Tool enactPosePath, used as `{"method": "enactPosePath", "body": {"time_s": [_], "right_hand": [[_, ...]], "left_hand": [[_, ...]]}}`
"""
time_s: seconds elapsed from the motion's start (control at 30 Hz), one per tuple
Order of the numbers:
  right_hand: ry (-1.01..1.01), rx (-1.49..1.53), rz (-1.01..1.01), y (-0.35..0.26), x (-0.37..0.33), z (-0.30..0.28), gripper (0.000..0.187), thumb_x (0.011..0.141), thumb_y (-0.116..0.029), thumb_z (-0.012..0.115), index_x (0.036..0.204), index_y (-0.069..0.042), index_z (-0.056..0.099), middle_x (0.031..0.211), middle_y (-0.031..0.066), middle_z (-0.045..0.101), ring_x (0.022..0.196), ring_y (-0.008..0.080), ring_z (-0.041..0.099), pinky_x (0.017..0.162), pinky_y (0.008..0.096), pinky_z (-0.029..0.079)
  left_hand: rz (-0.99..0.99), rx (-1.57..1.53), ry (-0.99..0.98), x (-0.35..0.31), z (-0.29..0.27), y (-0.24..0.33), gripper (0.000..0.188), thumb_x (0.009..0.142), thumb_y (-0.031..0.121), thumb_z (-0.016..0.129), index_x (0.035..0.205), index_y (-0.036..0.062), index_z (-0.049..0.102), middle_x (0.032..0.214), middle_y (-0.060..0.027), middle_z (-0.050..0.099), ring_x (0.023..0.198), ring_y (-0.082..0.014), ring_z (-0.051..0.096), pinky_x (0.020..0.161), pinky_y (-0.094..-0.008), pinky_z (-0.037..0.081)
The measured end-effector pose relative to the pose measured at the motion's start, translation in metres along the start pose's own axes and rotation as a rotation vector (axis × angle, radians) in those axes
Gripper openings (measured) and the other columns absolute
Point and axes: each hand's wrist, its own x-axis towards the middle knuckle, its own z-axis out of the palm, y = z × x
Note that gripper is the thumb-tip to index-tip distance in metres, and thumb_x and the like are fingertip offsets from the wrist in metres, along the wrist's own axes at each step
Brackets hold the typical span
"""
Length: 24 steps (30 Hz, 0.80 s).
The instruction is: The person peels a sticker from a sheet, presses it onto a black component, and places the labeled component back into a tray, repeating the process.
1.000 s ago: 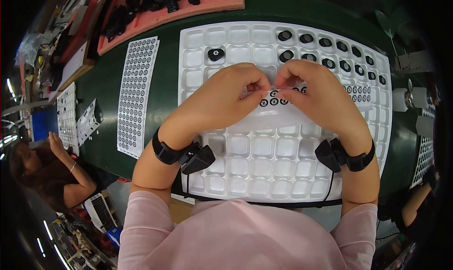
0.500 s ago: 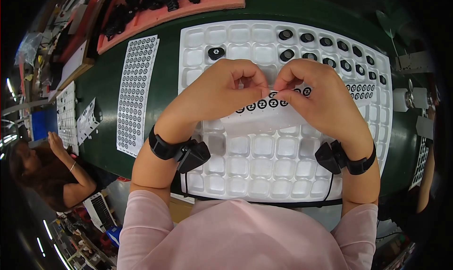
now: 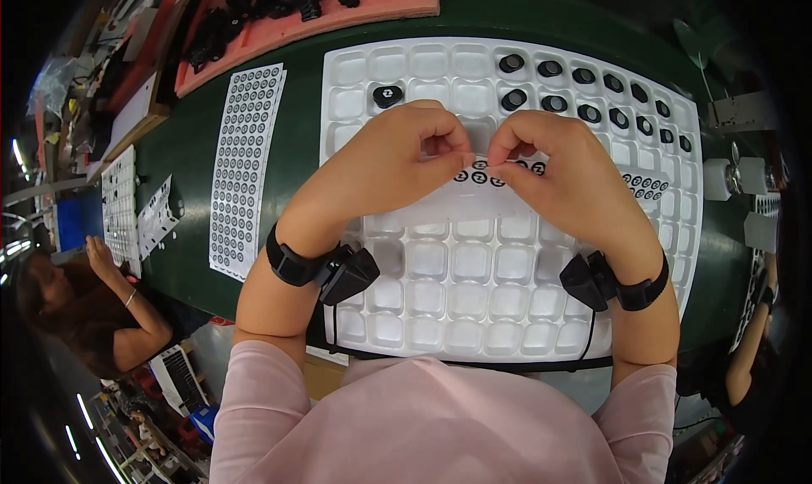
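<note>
Left hand [image 3: 404, 153], right hand [image 3: 558, 161]: fingertips clamped on sticker sheet [image 3: 475, 203], far edge; best held taut, printed faces untouched.

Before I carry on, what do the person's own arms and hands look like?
The left hand and right hand are bare, without gloves. Each wrist wears a black strap with an angular black block on its inner side; a thin black cable shows below each block. The sleeves are short and pale pink.

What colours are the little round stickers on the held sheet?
The round stickers are black and white; the head view shows this best.
</note>
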Motion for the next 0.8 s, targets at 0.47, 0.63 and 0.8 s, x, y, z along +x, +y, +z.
{"method": "enactPosePath", "body": {"time_s": [0.47,0.63,0.8], "right_hand": [[0.046,-0.137,-0.067,0.004,-0.001,0.007,0.009,0.079,0.0,0.066,0.084,0.002,0.059,0.08,0.011,0.062,0.075,0.0249,0.062,0.072,0.0327,0.051],[0.049,-0.15,-0.106,0.006,0.0,0.007,0.009,0.078,-0.001,0.066,0.082,0.001,0.058,0.08,0.0109,0.06,0.078,0.0262,0.061,0.073,0.0343,0.049],[0.068,-0.112,-0.168,0.011,0.0,0.008,0.011,0.078,-0.003,0.067,0.081,0.0,0.057,0.084,0.0103,0.059,0.084,0.0264,0.059,0.076,0.0352,0.048]], "left_hand": [[-0.018,0.06,0.001,0.001,-0.001,0.005,0.009,0.081,0.007,0.068,0.082,-0.0004,0.063,0.079,-0.0077,0.06,0.072,-0.0169,0.056,0.065,-0.029,0.046],[-0.028,0.06,0.002,0.002,-0.001,0.0,0.01,0.082,0.008,0.068,0.084,-0.0012,0.064,0.08,-0.0078,0.06,0.071,-0.0166,0.056,0.065,-0.0289,0.046],[-0.062,0.08,-0.021,0.006,-0.011,-0.004,0.012,0.084,0.01,0.066,0.089,-0.0009,0.066,0.079,-0.009,0.062,0.071,-0.0168,0.057,0.066,-0.0292,0.047]]}}
